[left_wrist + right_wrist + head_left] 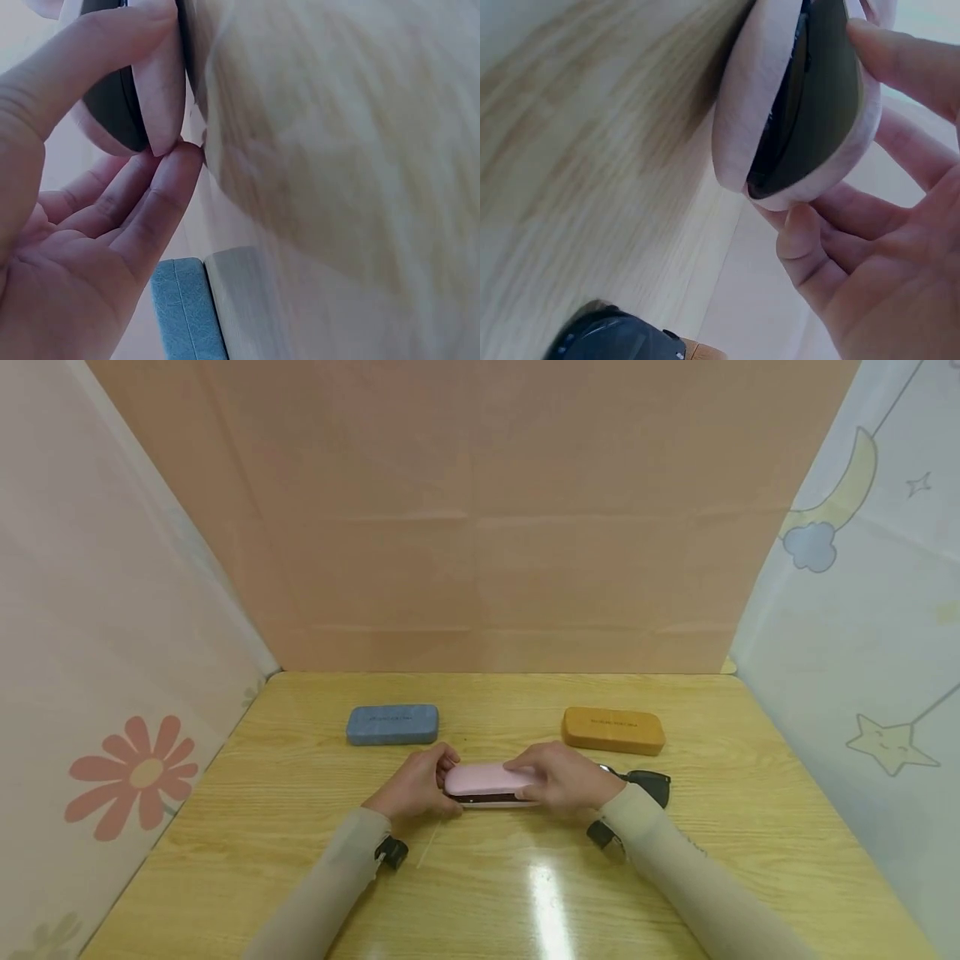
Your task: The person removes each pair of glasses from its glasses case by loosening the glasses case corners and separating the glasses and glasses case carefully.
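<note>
Peach cloth (472, 568) hung behind the table (225, 843), where a pink case (483, 775) lay ajar. Its base was pinched by the left hand's (414, 783) fingers, its lid by the right's (570, 777); losing grip, I reckoned, might nip the thumb (911, 67).

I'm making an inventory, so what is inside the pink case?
Through the gap in the pink case, a dark lining and a dark object, possibly glasses, can be seen. The partly raised lid covers the rest, so the object's full shape stays hidden.
</note>
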### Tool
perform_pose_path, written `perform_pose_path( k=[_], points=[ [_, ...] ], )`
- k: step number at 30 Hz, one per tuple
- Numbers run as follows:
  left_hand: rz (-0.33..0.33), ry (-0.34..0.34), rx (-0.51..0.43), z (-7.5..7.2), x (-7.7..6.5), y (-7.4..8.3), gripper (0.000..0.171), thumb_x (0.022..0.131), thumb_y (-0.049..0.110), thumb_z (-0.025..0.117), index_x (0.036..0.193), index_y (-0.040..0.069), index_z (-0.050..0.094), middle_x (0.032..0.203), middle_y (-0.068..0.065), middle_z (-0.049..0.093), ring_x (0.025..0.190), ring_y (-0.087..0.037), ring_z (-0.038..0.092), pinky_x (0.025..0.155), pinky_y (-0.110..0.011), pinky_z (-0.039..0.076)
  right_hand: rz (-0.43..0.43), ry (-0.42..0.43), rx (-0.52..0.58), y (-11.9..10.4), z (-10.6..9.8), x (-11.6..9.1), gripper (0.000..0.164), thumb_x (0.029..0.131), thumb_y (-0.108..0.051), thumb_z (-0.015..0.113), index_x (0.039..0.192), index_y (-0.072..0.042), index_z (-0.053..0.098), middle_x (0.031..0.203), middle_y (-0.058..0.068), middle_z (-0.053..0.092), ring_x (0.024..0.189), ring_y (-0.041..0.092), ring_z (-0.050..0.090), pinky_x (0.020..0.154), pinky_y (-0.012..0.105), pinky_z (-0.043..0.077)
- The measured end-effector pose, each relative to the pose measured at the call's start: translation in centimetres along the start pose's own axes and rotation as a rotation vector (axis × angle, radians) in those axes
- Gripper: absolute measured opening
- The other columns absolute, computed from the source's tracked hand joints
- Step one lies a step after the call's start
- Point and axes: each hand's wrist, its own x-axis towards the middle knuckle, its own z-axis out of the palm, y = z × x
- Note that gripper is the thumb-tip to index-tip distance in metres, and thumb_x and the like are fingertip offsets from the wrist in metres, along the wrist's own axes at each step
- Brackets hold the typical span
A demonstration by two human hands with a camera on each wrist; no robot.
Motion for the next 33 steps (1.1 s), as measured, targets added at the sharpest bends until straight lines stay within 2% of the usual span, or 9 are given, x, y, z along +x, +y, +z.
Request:
perform_pose_path(
  k=[4,8,12,16,21,27,29,33],
  points=[
    [-0.003,0.003,-0.002,-0.1,-0.1,0.2,0.066,0.063,0.016,0.097,0.116,0.006,0.058,0.099,0.0,0.062,0.085,-0.013,0.058,0.077,-0.027,0.051,0.025,-0.015,0.102,0.6,-0.2,0.2,0.038,0.091,-0.025,0.076,0.124,-0.008,0.071,0.119,0.008,0.071,0.102,0.015,0.066,0.087,0.034,0.054],
    [-0.006,0.007,-0.008,-0.1,-0.1,0.4,0.065,0.062,0.015,0.097,0.114,0.006,0.059,0.097,-0.001,0.062,0.085,-0.014,0.057,0.076,-0.028,0.05,0.065,-0.032,0.178,1.1,-0.4,0.4,0.037,0.093,-0.029,0.074,0.125,-0.011,0.071,0.119,0.004,0.071,0.09,0.009,0.063,0.077,0.028,0.053],
    [-0.014,0.007,-0.006,-0.1,-0.2,0.5,0.063,0.062,0.014,0.097,0.112,0.007,0.06,0.097,0.0,0.062,0.084,-0.015,0.056,0.075,-0.028,0.049,0.099,-0.055,0.207,1.1,-0.7,0.5,0.038,0.093,-0.032,0.073,0.126,-0.013,0.071,0.118,0.004,0.072,0.075,0.006,0.057,0.065,0.024,0.049],
    [-0.009,0.016,0.016,-0.1,-0.1,0.4,0.065,0.06,0.015,0.098,0.112,0.008,0.059,0.097,0.0,0.062,0.084,-0.014,0.056,0.074,-0.028,0.049,0.113,-0.082,0.221,1.0,-1.2,0.8,0.039,0.093,-0.033,0.072,0.126,-0.012,0.071,0.117,0.005,0.072,0.067,0.005,0.053,0.06,0.024,0.047],
    [0.008,0.031,0.038,0.0,0.0,0.4,0.067,0.058,0.014,0.099,0.111,0.008,0.058,0.095,0.001,0.063,0.081,-0.013,0.055,0.072,-0.027,0.048,0.122,-0.122,0.258,1.2,-1.7,1.2,0.039,0.095,-0.033,0.07,0.127,-0.011,0.07,0.115,0.003,0.072,0.074,0.006,0.06,0.067,0.026,0.051],
    [0.011,0.021,0.094,0.1,-0.1,0.9,0.069,0.06,0.015,0.098,0.114,0.009,0.057,0.092,0.0,0.063,0.073,-0.013,0.055,0.064,-0.029,0.048,0.2,-0.139,0.343,1.7,-2.1,1.4,0.035,0.099,-0.033,0.064,0.126,-0.012,0.071,0.122,0.004,0.07,0.089,0.011,0.061,0.076,0.031,0.05],
    [0.008,0.017,0.112,0.1,-0.1,1.1,0.07,0.06,0.015,0.098,0.116,0.008,0.057,0.095,0.0,0.064,0.074,-0.013,0.056,0.065,-0.029,0.049,0.212,-0.137,0.36,1.6,-2.2,1.5,0.034,0.1,-0.033,0.062,0.126,-0.012,0.07,0.124,0.006,0.069,0.094,0.012,0.062,0.078,0.033,0.05],
    [-0.009,0.007,0.119,-0.1,-0.1,1.1,0.073,0.059,0.017,0.099,0.117,0.006,0.057,0.095,-0.001,0.064,0.076,-0.013,0.057,0.066,-0.029,0.049,0.241,-0.105,0.361,1.2,-2.1,1.5,0.036,0.101,-0.034,0.061,0.128,-0.011,0.069,0.124,0.007,0.069,0.091,0.014,0.063,0.078,0.034,0.051]
  ],
)
